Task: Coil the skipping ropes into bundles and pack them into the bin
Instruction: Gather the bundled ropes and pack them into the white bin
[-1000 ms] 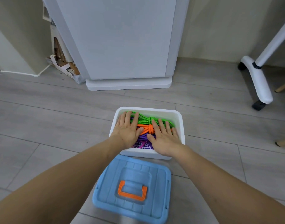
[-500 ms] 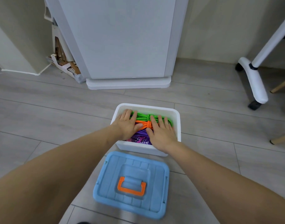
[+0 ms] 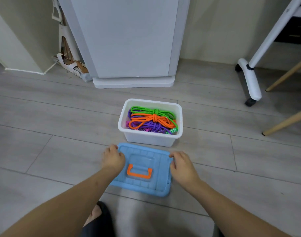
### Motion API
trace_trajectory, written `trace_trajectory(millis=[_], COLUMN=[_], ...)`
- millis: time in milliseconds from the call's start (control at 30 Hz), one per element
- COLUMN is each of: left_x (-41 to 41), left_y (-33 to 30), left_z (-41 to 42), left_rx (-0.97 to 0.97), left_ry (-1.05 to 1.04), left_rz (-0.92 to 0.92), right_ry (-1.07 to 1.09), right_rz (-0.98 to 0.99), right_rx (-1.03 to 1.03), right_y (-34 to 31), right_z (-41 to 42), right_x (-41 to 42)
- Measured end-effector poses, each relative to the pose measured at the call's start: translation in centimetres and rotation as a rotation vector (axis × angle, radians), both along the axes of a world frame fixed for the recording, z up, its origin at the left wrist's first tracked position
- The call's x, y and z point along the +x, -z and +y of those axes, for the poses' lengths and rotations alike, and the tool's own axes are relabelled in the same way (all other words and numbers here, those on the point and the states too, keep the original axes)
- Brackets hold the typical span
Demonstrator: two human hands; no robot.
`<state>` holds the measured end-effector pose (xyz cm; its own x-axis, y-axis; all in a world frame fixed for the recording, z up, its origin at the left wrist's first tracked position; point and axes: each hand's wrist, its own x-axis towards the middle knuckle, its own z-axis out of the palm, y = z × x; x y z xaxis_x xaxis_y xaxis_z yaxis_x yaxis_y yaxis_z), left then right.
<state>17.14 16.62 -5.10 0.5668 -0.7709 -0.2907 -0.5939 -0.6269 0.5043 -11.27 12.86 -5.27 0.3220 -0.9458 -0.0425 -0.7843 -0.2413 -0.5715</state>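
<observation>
Blue lid (image 3: pixel 143 170), long axis 9 to 3 o'clock, is gripped at its ends by left hand (image 3: pixel 113 159) and right hand (image 3: pixel 183 165). Both hands have left the coiled ropes (image 3: pixel 152 119) in the white bin (image 3: pixel 149 139) at 12 o'clock.

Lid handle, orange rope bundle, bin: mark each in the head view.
lid handle (image 3: pixel 139 173): head view, middle of the orange bar.
orange rope bundle (image 3: pixel 155 118): head view, knot at its centre.
bin (image 3: pixel 149 139): head view, near white wall.

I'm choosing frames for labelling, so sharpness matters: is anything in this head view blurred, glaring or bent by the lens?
Head view: bin and rope bundles are sharp under soft, even light with no glare; the lower edge near the forearms and foot is smeared; wide-angle distortion tilts the white cabinet.
</observation>
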Motion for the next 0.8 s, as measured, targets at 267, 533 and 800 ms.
trace_trajectory(millis=[267, 533, 800], left_x=[-0.4, 0.3, 1.9], left_y=[1.9, 1.3, 1.7], left_z=[1.2, 0.9, 2.5], left_rx=[0.169, 0.244, 0.121], left_ry=[-0.044, -0.077, -0.144], left_rz=[0.146, 0.199, 0.219], right_ry=[0.108, 0.244, 0.199], right_rz=[0.032, -0.149, -0.192], right_rx=[0.438, 0.569, 0.508], right_y=[2.7, 2.4, 2.4], right_z=[3.9, 3.4, 3.8], right_x=[1.7, 1.6, 1.0])
